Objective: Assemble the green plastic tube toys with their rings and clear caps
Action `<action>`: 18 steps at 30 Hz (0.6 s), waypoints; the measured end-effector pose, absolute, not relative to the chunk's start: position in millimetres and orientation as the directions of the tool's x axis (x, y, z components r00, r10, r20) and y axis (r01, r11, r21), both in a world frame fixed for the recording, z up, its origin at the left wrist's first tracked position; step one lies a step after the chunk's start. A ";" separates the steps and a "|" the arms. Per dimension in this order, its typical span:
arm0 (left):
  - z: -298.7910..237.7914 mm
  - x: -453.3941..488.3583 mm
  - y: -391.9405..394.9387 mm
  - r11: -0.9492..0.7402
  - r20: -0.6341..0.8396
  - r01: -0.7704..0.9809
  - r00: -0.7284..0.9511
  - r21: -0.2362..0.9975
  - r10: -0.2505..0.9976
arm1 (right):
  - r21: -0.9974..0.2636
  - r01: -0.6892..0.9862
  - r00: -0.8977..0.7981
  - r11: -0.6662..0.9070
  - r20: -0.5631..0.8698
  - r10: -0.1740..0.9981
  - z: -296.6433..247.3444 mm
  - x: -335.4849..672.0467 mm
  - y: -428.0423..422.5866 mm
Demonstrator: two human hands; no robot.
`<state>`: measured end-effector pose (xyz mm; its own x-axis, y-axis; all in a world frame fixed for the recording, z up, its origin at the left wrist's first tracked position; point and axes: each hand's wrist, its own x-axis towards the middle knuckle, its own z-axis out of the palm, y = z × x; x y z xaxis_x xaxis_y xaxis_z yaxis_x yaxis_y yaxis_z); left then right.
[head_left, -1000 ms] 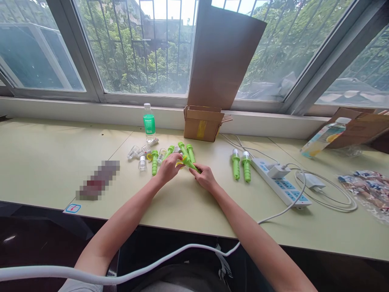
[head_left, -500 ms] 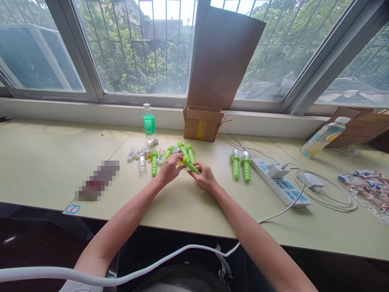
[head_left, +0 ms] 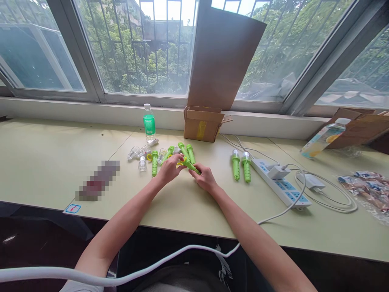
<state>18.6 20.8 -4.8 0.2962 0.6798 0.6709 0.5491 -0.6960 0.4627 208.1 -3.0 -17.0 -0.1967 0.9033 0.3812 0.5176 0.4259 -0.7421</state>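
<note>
Over the middle of the table, my right hand (head_left: 205,177) is closed round the lower end of a green flashlight body (head_left: 191,165), which is tilted with its wide end up and to the left. At that wide end, the fingertips of my left hand (head_left: 170,168) pinch a yellow ring (head_left: 180,163); whether it is seated on the body is hidden by the fingers. Just beyond my hands lie several more green flashlight bodies (head_left: 154,163). Clear plastic caps (head_left: 142,164) are scattered to their left, with another yellow ring (head_left: 149,157) among them.
Two green flashlights with clear heads (head_left: 236,164) lie to the right, beside a white power strip (head_left: 281,182) with looped cables. A water bottle (head_left: 149,123) and a cardboard box (head_left: 202,123) stand at the back. A second bottle (head_left: 325,138) leans at far right. A white cable crosses in front of me.
My right hand has shifted very slightly to the right on the flashlight body. Otherwise both hands and the things on the table look the same.
</note>
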 end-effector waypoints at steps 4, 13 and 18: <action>-4.5 18.5 21.2 -0.689 0.675 0.554 0.279 0.468 0.683 | -0.749 0.528 -0.206 0.401 0.345 0.916 -19.4 208.7 -2.7; -5.3 17.4 22.8 -0.694 0.658 0.547 0.308 0.468 0.687 | -0.723 0.549 -0.238 0.419 0.345 0.908 -18.6 209.1 -2.8; -7.3 17.0 23.0 -0.701 0.673 0.529 0.292 0.478 0.679 | -0.729 0.530 -0.249 0.433 0.355 0.901 -16.9 210.1 -2.9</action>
<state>17.0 23.0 -7.3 0.2922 0.6792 0.6733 0.5292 -0.7012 0.4777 210.1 -2.9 -16.9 -0.2491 0.9012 0.3545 0.5304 0.4333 -0.7286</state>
